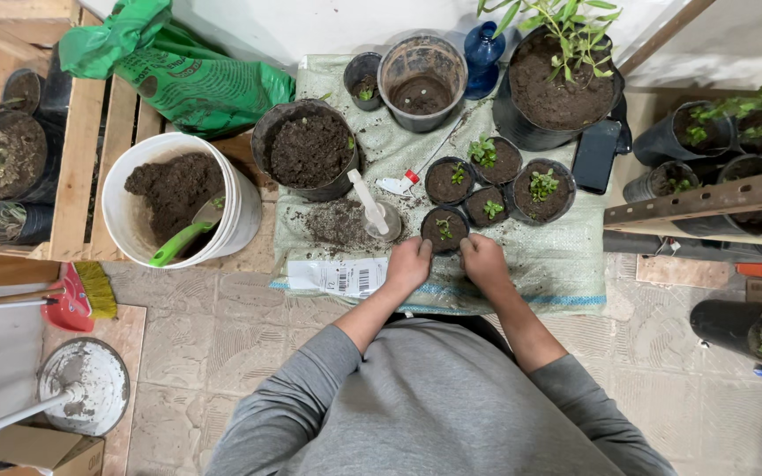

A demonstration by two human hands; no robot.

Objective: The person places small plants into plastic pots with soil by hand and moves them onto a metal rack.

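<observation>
From the head camera, the left hand [409,263] and right hand [483,257] cup either side of a small black plastic pot of soil with a green seedling [444,229] on the woven sack mat [566,273], fingers curled against its rim. Four similar small planted pots [496,181] stand just behind it. The white bucket of soil [178,198] remains well filled.

A small round black pot [444,229] stands upright on the woven sack, at the near end of a cluster of similar pots. It is filled with dark soil almost to the rim, and a tiny green seedling [444,226] with a few leaves rises from its middle.
</observation>
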